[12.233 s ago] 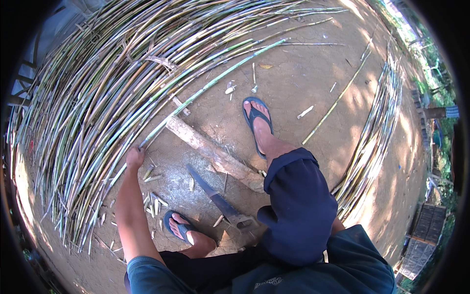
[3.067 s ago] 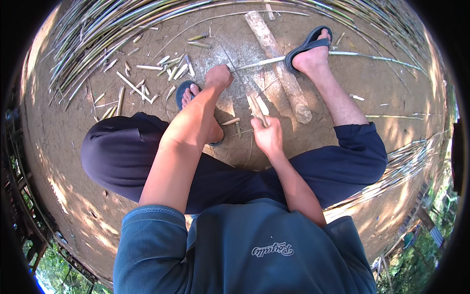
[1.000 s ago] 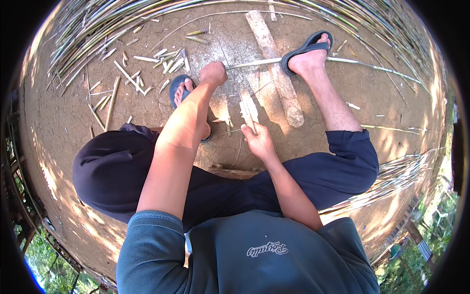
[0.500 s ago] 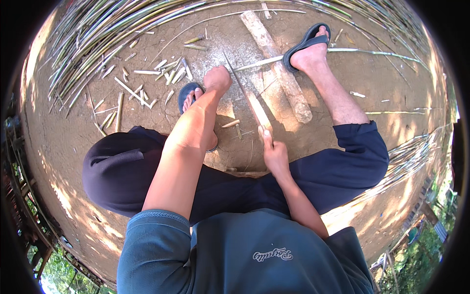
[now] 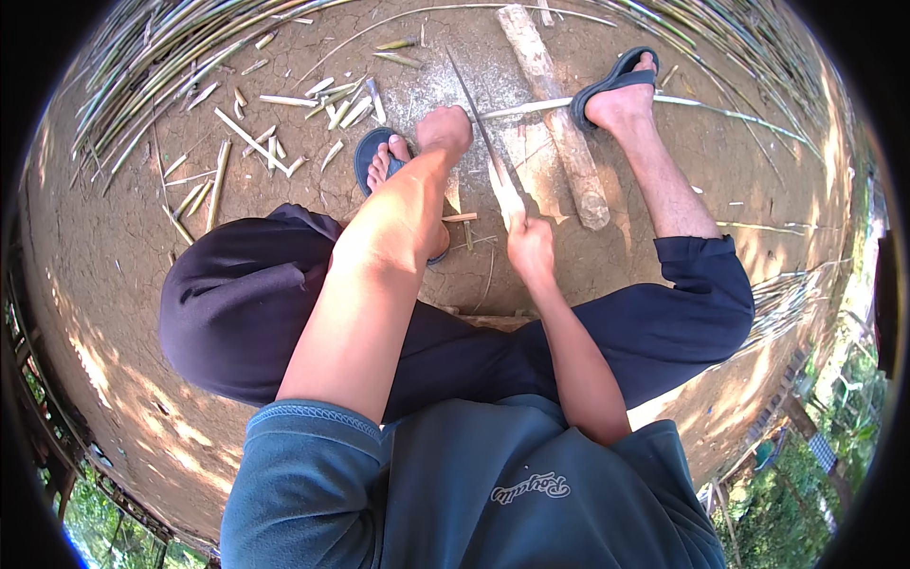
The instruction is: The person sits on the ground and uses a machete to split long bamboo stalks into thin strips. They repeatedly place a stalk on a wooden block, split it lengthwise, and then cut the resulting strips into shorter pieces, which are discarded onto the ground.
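My right hand [image 5: 531, 248] is closed around the pale wooden handle of a hand saw [image 5: 484, 133], whose narrow dark blade points away from me. The blade lies across a pale cane stalk [image 5: 523, 110], just right of my left hand. My left hand [image 5: 445, 130] is a fist around the stalk's left end; its fingers are mostly hidden from above. Rightward, the stalk passes over a thick log [image 5: 572, 156] and under my right sandalled foot [image 5: 618, 102]. White sawdust [image 5: 417, 93] covers the ground around the blade.
Several short cut cane pieces [image 5: 341, 102] lie scattered on the dirt to the left, near my left sandal [image 5: 368, 161]. Long cane stalks [image 5: 204, 81] are heaped along the far left, with more [image 5: 711, 43] at the far right. Another bundle [image 5: 791, 303] lies beyond my right knee.
The saw and my right hand have moved forward, away from me, along the blade's line. My left hand keeps its place on the stalk. The whole view has shifted slightly.
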Motion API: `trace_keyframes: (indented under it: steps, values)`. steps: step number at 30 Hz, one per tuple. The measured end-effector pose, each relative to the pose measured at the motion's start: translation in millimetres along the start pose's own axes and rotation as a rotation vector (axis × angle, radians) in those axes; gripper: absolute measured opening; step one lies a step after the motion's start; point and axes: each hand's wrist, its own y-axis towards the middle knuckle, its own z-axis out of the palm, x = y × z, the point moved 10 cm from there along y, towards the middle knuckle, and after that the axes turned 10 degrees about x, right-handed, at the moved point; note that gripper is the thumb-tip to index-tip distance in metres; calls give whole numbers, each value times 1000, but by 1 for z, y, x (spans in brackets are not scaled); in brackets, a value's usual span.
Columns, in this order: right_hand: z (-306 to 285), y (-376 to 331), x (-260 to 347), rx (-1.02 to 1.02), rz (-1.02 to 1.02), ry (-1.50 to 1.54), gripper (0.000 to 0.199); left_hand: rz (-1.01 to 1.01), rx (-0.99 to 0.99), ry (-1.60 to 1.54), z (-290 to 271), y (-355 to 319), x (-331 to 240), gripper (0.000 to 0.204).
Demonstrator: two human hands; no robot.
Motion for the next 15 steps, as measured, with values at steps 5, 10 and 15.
trace_keyframes:
  steps: [5, 10, 15]
  values:
    - [-30, -92, -50, 5, 61, -1, 69, 11, 20, 10, -3, 2, 4, 27]
    - [-28, -23, -3, -48, -55, -123, 68, 41, -8, -6, -5, 2, 3, 28]
    - [-8, 5, 1, 34, -21, -1, 63, 53, 33, -13, 4, 5, 2, 28]
